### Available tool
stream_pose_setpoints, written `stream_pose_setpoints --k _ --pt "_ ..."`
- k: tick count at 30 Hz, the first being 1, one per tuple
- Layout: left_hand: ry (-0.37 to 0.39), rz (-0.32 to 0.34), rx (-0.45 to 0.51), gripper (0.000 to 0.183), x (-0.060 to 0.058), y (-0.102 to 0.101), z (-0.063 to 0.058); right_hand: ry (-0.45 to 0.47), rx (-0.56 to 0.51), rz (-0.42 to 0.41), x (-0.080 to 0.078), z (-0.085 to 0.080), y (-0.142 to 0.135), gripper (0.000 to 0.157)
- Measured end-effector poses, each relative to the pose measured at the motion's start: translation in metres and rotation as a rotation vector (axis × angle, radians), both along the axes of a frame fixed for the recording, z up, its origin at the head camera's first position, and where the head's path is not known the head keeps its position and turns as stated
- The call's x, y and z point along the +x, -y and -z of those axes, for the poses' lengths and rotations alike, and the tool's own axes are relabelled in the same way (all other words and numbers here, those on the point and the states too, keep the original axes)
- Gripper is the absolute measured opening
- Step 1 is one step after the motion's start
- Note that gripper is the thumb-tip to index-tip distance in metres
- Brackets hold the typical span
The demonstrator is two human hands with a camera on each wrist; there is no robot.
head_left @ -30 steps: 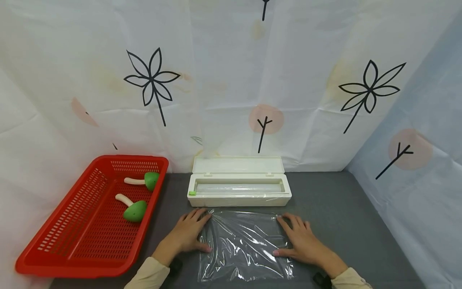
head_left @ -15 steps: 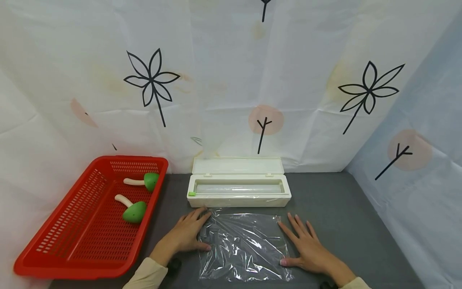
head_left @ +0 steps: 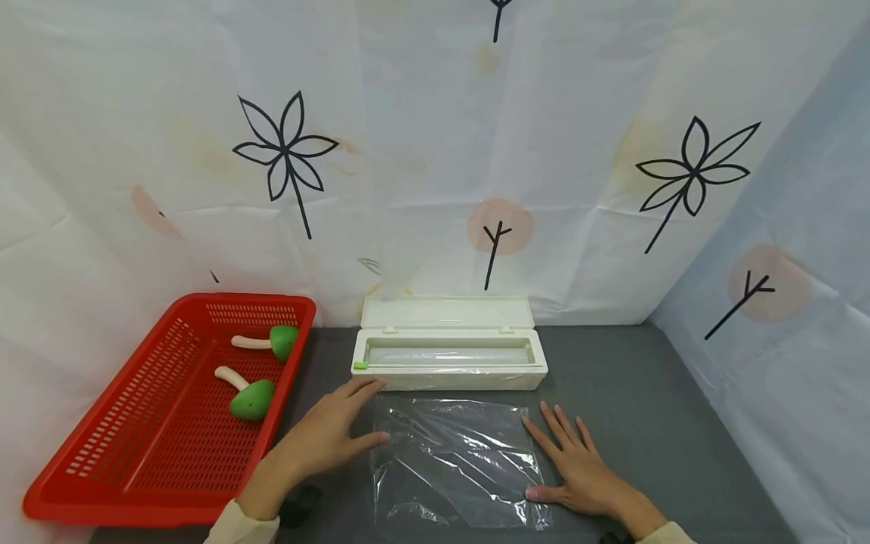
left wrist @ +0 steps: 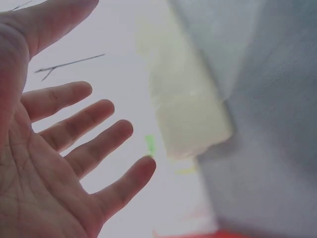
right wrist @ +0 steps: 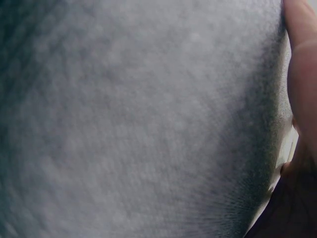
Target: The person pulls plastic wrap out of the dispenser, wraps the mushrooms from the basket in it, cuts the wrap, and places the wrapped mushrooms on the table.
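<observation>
A sheet of clear plastic film [head_left: 455, 461] lies spread on the grey table in the head view, creased and shiny. My right hand [head_left: 578, 472] rests flat at its right edge, fingers spread, thumb and index fingertip on the film. Raised at the sheet's left edge, my left hand [head_left: 326, 431] holds nothing; the left wrist view shows its palm [left wrist: 44, 168] with the fingers loosely straight. Just beyond the sheet stands a white cling film dispenser [head_left: 448, 378] with its lid up, a film roll [head_left: 448, 355] inside and a green slider [head_left: 360, 366] at its left end.
To the left is a red plastic basket [head_left: 156, 499] holding two toy mushrooms [head_left: 251, 400] with green caps and pale stems. Behind the table [head_left: 612, 370] hangs a white patterned cloth [head_left: 421, 151], and another stretch of cloth closes off the right side.
My left hand has let go of the film's left edge and lifted up and to the left. My right hand slid slightly right with its fingers spreading, then stayed. The film lies smoother.
</observation>
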State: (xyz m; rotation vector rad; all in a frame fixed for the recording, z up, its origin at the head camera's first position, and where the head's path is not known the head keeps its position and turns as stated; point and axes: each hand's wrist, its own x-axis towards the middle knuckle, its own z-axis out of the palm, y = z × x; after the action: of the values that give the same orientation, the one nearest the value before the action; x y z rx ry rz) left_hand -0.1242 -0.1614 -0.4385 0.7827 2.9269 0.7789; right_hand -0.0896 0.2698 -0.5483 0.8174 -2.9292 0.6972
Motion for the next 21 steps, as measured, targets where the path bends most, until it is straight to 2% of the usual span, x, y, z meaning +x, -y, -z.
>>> stream_pose_setpoints --k 3,6,11,15,17,21 --pt "-0.022 -0.034 0.033 0.074 0.001 0.017 -0.022 -0.016 0.017 -0.009 0.000 0.000 0.000 0.097" --pt "-0.032 -0.083 0.071 0.070 -0.002 0.042 -0.038 -0.005 0.011 -0.011 0.001 0.000 0.000 0.097" --pt "-0.012 -0.189 0.132 0.065 -0.015 0.097 -0.053 0.023 -0.009 -0.007 0.001 0.000 0.000 0.097" --pt "0.026 -0.257 0.143 0.061 -0.029 0.145 -0.051 0.003 0.013 -0.009 0.000 0.000 0.000 0.097" --pt "0.036 -0.275 0.122 0.057 -0.036 0.167 -0.044 0.008 0.020 -0.010 0.000 0.000 0.000 0.097" --pt "0.038 -0.284 0.081 0.051 -0.050 0.200 -0.026 0.092 0.001 0.010 0.001 -0.006 0.001 0.101"
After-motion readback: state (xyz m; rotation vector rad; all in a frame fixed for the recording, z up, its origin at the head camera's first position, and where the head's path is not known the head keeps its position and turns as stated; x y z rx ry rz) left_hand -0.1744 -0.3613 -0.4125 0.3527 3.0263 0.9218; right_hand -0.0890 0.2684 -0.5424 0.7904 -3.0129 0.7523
